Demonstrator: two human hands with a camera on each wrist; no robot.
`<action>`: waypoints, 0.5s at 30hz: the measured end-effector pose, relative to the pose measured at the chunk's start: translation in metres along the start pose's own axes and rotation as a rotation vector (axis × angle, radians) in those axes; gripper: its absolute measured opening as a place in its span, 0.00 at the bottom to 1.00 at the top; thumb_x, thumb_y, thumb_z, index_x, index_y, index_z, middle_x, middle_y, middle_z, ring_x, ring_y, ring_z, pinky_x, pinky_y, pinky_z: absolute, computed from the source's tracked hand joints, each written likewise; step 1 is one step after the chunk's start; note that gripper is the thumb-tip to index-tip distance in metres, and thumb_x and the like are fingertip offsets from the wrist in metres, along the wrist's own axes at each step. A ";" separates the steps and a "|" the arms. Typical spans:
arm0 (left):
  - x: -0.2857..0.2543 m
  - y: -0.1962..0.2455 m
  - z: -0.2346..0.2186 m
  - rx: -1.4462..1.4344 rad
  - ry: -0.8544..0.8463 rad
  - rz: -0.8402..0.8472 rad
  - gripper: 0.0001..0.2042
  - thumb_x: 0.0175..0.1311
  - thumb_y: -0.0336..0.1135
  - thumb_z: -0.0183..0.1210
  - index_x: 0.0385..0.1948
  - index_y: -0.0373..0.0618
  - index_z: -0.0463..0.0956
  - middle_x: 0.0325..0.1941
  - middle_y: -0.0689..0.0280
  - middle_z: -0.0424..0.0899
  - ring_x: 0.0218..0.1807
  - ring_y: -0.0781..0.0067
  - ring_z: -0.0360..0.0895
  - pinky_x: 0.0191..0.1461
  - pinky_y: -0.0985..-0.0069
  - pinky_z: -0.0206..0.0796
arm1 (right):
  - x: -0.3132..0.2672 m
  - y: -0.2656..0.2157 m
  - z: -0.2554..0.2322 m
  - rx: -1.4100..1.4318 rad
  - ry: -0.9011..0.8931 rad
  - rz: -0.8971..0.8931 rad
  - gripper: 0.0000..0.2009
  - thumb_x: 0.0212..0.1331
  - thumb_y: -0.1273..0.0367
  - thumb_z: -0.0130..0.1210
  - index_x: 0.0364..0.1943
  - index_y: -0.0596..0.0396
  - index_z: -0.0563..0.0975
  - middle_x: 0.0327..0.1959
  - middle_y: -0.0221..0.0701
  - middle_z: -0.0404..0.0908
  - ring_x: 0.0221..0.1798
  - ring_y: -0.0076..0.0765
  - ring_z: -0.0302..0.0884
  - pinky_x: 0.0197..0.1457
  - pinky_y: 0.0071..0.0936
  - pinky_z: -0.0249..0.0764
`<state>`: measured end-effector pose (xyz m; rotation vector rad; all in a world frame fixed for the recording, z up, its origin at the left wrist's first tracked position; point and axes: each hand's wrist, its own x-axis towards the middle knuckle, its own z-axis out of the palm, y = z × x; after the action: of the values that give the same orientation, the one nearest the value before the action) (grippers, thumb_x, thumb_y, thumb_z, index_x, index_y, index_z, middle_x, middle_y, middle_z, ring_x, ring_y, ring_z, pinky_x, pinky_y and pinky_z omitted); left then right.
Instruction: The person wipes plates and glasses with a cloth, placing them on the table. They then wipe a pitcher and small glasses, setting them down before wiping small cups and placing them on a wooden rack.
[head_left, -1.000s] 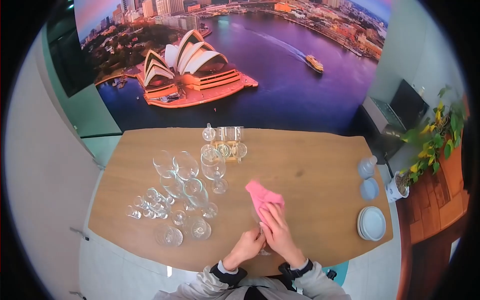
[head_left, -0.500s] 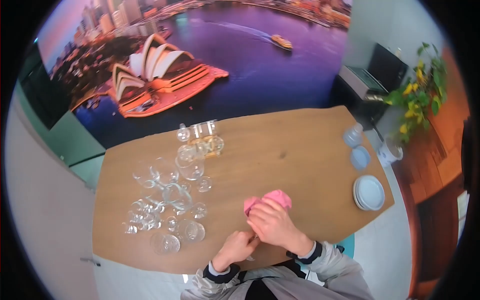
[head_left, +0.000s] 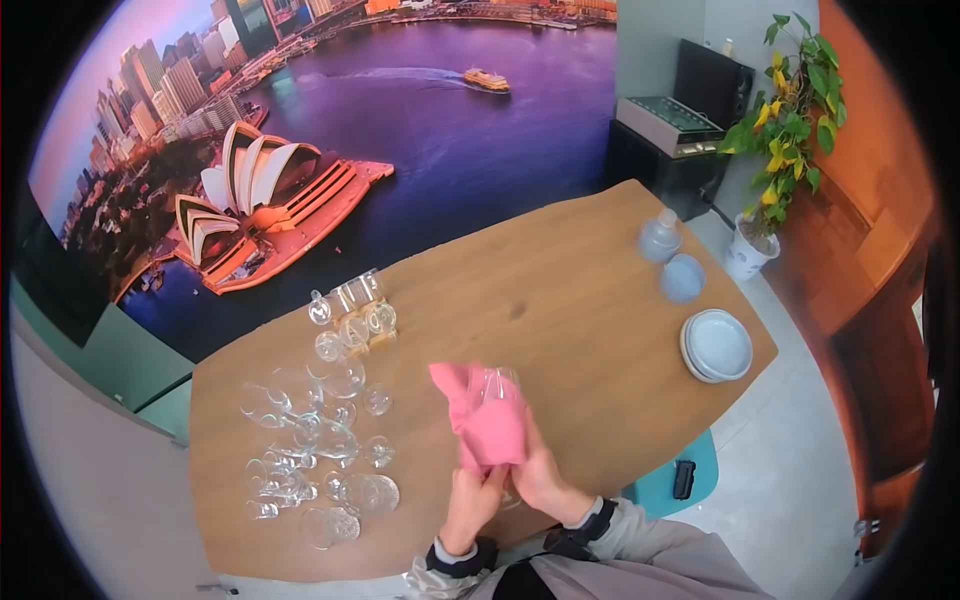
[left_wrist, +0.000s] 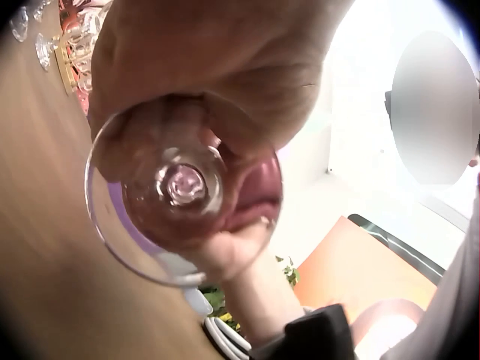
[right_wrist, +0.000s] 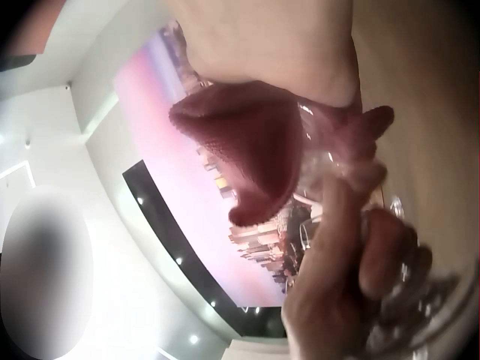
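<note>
Pink cloth (head_left: 492, 432) wraps the bowl of a stemmed glass (head_left: 502, 381) above the table (head_left: 580, 290), mouth pointing away from the left hand (head_left: 472, 510), which pinches the stem, while the right hand (head_left: 545, 482), nearer the bowl, grips it through the cloth.

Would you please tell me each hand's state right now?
Left hand: closed, holding the clear stemmed glass by its stem.
Right hand: closed, holding the pink fabric cloth against that glass.
</note>
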<state>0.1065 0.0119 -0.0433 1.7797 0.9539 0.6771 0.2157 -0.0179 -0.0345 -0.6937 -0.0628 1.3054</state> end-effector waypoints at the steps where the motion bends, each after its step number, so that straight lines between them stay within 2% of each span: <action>1: 0.005 -0.003 0.003 0.040 0.191 0.242 0.11 0.65 0.35 0.58 0.32 0.35 0.81 0.20 0.49 0.81 0.23 0.49 0.81 0.29 0.61 0.71 | -0.004 0.012 -0.002 -0.129 0.072 -0.009 0.29 0.75 0.46 0.33 0.65 0.53 0.66 0.61 0.31 0.73 0.62 0.32 0.71 0.68 0.34 0.66; 2: 0.000 0.003 -0.003 0.226 0.070 0.056 0.10 0.65 0.34 0.56 0.33 0.36 0.80 0.21 0.47 0.81 0.27 0.41 0.80 0.32 0.54 0.71 | 0.003 0.019 -0.008 -0.189 0.078 -0.080 0.31 0.75 0.45 0.29 0.66 0.54 0.65 0.61 0.32 0.73 0.62 0.32 0.70 0.68 0.32 0.65; 3: -0.003 0.007 -0.005 0.233 0.076 0.051 0.10 0.65 0.34 0.56 0.33 0.36 0.80 0.21 0.47 0.81 0.27 0.41 0.80 0.32 0.54 0.71 | 0.004 0.020 -0.020 -0.185 0.072 -0.072 0.31 0.75 0.45 0.29 0.66 0.54 0.65 0.61 0.32 0.73 0.62 0.32 0.70 0.68 0.32 0.65; 5: -0.005 0.017 -0.004 0.354 0.034 0.016 0.11 0.66 0.37 0.56 0.33 0.37 0.80 0.21 0.47 0.80 0.28 0.39 0.80 0.32 0.52 0.71 | -0.006 -0.003 -0.010 -0.493 -0.019 -0.294 0.31 0.76 0.47 0.30 0.68 0.59 0.61 0.64 0.36 0.67 0.66 0.32 0.62 0.71 0.30 0.58; 6: -0.007 0.024 -0.006 0.300 0.015 -0.028 0.11 0.66 0.39 0.56 0.34 0.39 0.79 0.21 0.48 0.80 0.27 0.41 0.80 0.31 0.52 0.70 | 0.007 0.008 -0.024 -0.428 0.021 -0.404 0.29 0.78 0.49 0.29 0.65 0.59 0.64 0.60 0.37 0.70 0.63 0.31 0.65 0.68 0.29 0.61; 7: -0.010 0.026 -0.008 0.304 0.017 -0.035 0.11 0.66 0.39 0.56 0.34 0.39 0.79 0.21 0.48 0.80 0.27 0.41 0.80 0.31 0.52 0.70 | 0.008 0.001 -0.023 -0.425 0.020 -0.396 0.29 0.78 0.49 0.29 0.65 0.59 0.64 0.60 0.37 0.70 0.63 0.31 0.65 0.68 0.29 0.61; 9: -0.015 0.027 -0.013 0.279 -0.085 -0.041 0.12 0.67 0.40 0.59 0.33 0.38 0.80 0.18 0.50 0.78 0.20 0.52 0.79 0.25 0.63 0.66 | 0.015 -0.027 -0.013 -0.291 0.116 -0.550 0.27 0.78 0.51 0.30 0.61 0.61 0.68 0.53 0.34 0.75 0.57 0.30 0.71 0.61 0.28 0.67; 10: -0.016 0.025 -0.015 0.282 -0.084 -0.044 0.12 0.67 0.40 0.59 0.33 0.38 0.80 0.18 0.50 0.78 0.20 0.52 0.79 0.25 0.63 0.66 | 0.016 -0.039 -0.012 -0.289 0.116 -0.547 0.27 0.78 0.51 0.30 0.61 0.61 0.68 0.53 0.34 0.75 0.57 0.30 0.71 0.61 0.28 0.67; 12: -0.018 0.018 -0.019 0.241 -0.192 -0.092 0.13 0.67 0.41 0.59 0.33 0.39 0.80 0.17 0.51 0.77 0.19 0.54 0.78 0.24 0.65 0.65 | 0.015 -0.060 -0.014 -0.610 0.225 -0.688 0.23 0.77 0.54 0.40 0.55 0.60 0.74 0.44 0.35 0.81 0.48 0.29 0.77 0.51 0.28 0.73; 13: -0.018 0.018 -0.022 0.242 -0.194 -0.098 0.13 0.67 0.41 0.59 0.33 0.39 0.80 0.17 0.51 0.77 0.19 0.54 0.78 0.24 0.65 0.65 | 0.010 -0.064 -0.017 -0.608 0.227 -0.683 0.23 0.77 0.54 0.40 0.55 0.60 0.74 0.44 0.35 0.81 0.48 0.29 0.77 0.51 0.28 0.73; 15: -0.015 0.019 -0.028 0.294 -0.144 0.028 0.13 0.66 0.42 0.60 0.32 0.40 0.81 0.17 0.50 0.77 0.21 0.53 0.79 0.25 0.65 0.66 | 0.000 -0.071 -0.021 -1.135 0.101 -0.568 0.18 0.72 0.57 0.50 0.48 0.59 0.78 0.35 0.38 0.84 0.39 0.32 0.82 0.43 0.29 0.75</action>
<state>0.0826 0.0091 -0.0161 2.0724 0.9687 0.4348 0.2858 -0.0335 -0.0158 -1.5532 -0.9028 0.5884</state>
